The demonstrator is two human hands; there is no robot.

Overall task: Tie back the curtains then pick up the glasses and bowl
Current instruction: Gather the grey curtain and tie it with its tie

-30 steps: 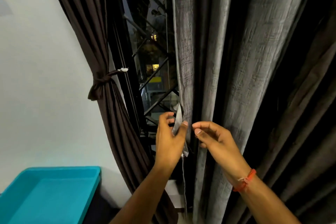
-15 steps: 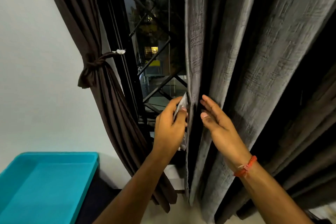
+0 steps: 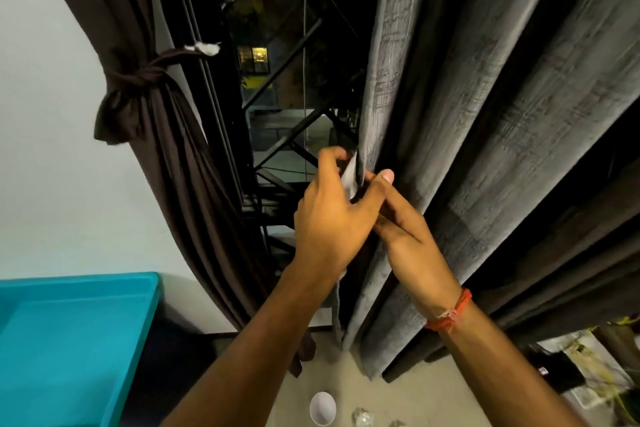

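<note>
Curtains: the left curtain (image 3: 162, 156) is already gathered against the wall and knotted with its tie (image 3: 138, 76), so that half looks done. A teal tray (image 3: 69, 340) sits below it. The right curtain (image 3: 485, 114) hangs loose. A second ago the two hands were apart at its edge; now they have closed together. The left hand (image 3: 329, 225) has its grip clenched on the curtain's pale inner edge, and the right hand (image 3: 412, 246), with a red thread (image 3: 450, 312) at the wrist, has slid in under it, its grip pressed to the same fold; whether it actually pinches cloth I cannot tell. I judge the gathering has just begun, with tying yet to come. On the floor below lie the white bowl (image 3: 322, 407) and the glasses (image 3: 362, 417), untouched. No readable writing or brand appears anywhere.
</note>
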